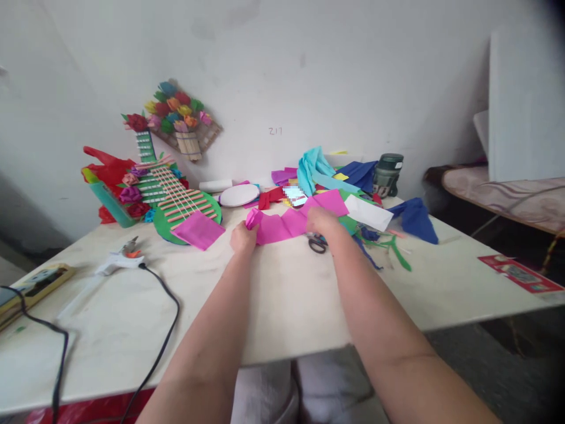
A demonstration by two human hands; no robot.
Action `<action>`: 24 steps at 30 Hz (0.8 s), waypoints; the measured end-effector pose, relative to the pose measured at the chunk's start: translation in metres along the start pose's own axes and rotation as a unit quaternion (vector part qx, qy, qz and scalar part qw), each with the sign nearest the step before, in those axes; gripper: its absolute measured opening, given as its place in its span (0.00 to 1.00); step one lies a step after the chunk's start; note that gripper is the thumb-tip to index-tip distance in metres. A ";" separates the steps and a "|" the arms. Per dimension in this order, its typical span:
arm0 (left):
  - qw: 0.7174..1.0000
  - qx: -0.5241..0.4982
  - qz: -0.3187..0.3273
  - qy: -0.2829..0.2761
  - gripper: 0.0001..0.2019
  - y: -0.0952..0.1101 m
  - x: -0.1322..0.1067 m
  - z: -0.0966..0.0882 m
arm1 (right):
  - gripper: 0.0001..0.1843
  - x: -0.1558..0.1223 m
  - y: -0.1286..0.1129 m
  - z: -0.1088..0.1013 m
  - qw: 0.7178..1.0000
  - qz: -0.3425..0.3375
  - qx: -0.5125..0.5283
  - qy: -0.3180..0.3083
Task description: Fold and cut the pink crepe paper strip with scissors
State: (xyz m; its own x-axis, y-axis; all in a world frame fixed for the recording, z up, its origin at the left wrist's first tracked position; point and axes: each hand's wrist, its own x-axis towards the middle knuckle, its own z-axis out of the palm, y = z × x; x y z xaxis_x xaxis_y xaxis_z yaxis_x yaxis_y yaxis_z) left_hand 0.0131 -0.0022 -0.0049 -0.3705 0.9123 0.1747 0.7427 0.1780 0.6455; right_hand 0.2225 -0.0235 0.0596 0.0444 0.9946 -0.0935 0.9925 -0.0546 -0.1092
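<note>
A magenta, rectangular strip of thin, creased paper (282,227) is lying on the white tabletop (286,306), just to the right of a green, guitar-shaped craft piece decorated with paper flowers (176,191). Your left hand (242,238), the one nearer the guitar piece, is pinching the strip's bunched-up near end between thumb and fingers. Your right hand (323,222), farther right of the guitar piece, is touching the strip toward its other end; its fingertips are hiding, so you cannot tell whether it is gripping or only pressing. A pair of dark-handled scissors (318,244) is sitting under that hand, right of the guitar piece, and a flat square of magenta paper (198,229) is overlapping the guitar piece's round body. The strip is looking very light and soft, probably crepe-like, likely stretching or tearing if tugged, though hardly slippery. For holding, its gathered end is seeming the sturdiest place, with a light fingertip pinch along the loose edges.
</note>
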 end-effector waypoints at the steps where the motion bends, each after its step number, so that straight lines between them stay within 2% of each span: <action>1: 1.000 -0.003 -0.002 0.003 0.15 0.000 0.000 0.000 | 0.18 0.000 0.004 -0.002 0.999 0.010 -0.016 -0.040; 3: 1.000 -0.012 -0.005 0.010 0.16 0.001 0.000 -0.001 | 0.18 0.001 0.009 -0.003 0.995 0.018 -0.041 -0.094; 5: 1.000 -0.025 -0.005 0.017 0.16 0.000 0.002 -0.002 | 0.18 0.004 0.009 0.001 0.991 0.008 -0.059 -0.122; 10: 0.996 -0.086 0.000 0.040 0.17 -0.009 0.012 0.000 | 0.21 0.001 -0.004 0.007 0.984 -0.028 -0.125 -0.122; 13: 0.991 -0.126 -0.005 0.053 0.18 -0.014 0.018 0.004 | 0.22 -0.011 -0.012 0.002 0.982 -0.045 -0.141 -0.119; 15: 0.987 -0.147 -0.002 0.064 0.17 -0.016 0.020 0.005 | 0.20 -0.019 -0.016 -0.003 0.979 -0.059 -0.140 -0.136; 19: 0.986 -0.149 -0.017 0.067 0.16 -0.017 0.022 0.008 | 0.10 -0.028 -0.020 -0.007 0.977 -0.128 -0.080 -0.151; 22: 0.988 -0.140 -0.026 0.061 0.16 -0.019 0.025 0.011 | 0.10 -0.026 -0.021 -0.003 0.972 -0.169 -0.001 -0.166; 24: 0.987 -0.149 -0.029 0.061 0.16 -0.020 0.029 0.013 | 0.12 -0.025 -0.021 -0.001 0.966 -0.171 0.041 -0.190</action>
State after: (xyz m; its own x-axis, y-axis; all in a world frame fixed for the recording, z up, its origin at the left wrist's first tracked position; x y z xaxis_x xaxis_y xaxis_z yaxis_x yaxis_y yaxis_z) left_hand -0.0054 0.0260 -0.0229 -0.4856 0.8493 0.2071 0.5284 0.0965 0.8435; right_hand 0.2011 -0.0470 0.0653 -0.3451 0.8526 -0.3925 0.9286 0.2494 -0.2747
